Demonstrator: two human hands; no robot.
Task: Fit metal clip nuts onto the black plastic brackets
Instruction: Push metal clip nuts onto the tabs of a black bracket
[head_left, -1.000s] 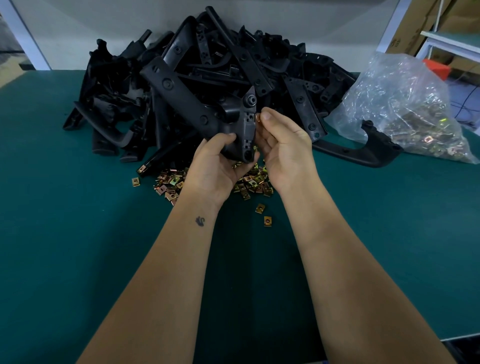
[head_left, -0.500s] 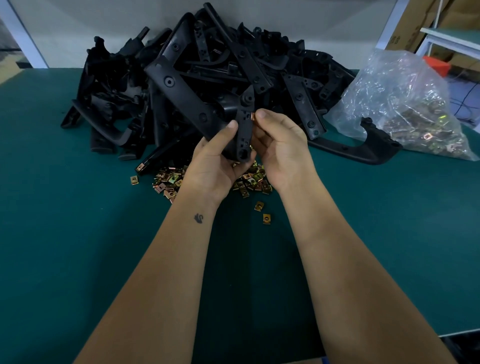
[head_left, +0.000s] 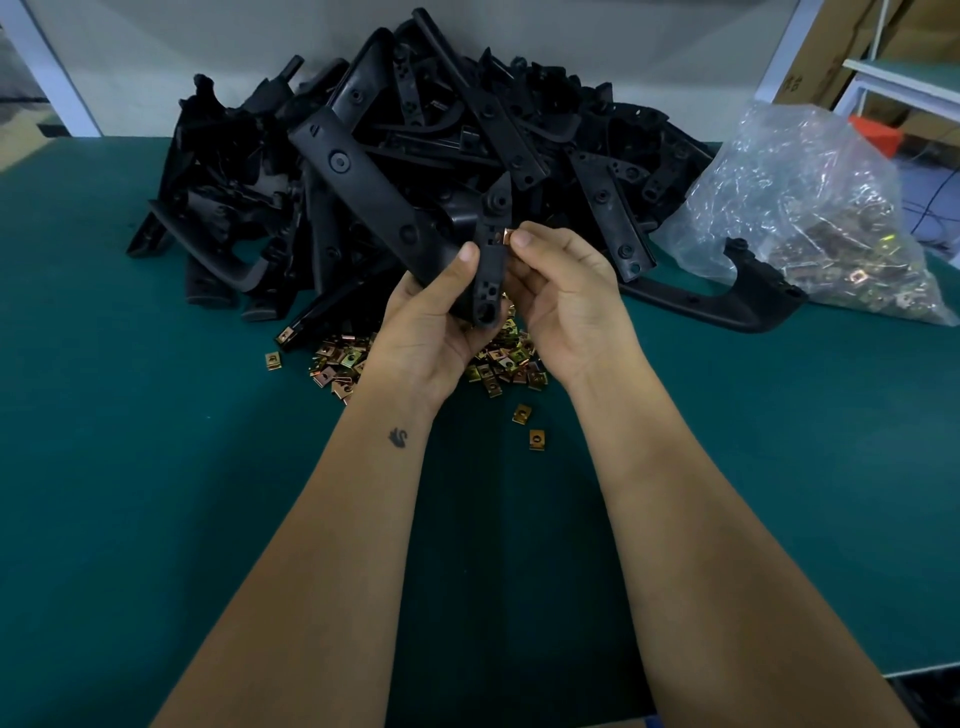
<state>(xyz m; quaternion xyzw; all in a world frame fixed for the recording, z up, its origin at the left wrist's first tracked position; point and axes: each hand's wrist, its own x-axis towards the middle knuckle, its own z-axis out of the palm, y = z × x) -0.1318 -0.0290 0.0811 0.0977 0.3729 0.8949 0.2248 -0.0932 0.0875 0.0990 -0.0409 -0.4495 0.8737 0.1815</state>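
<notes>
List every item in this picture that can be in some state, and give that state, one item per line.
held bracket: lifted off the table, gripped by left hand
clip nut: pinched by right hand, against the bracket's edge
bracket pile: heaped, untouched
loose clip nuts: scattered on table
plastic bag: lying on its side, holding clip nuts
single bracket: lying flat beside the bag

This is a small factory assembly bench, a workshop rather than a home. A green work mat (head_left: 156, 467) covers the table, heaped with identical black plastic brackets (head_left: 415, 156) and loose metal clip nuts (head_left: 337, 364) (more fill a clear plastic bag (head_left: 810, 208)). Cardboard cartons (head_left: 831, 52) and white metal shelving (head_left: 883, 83) stand behind.
</notes>
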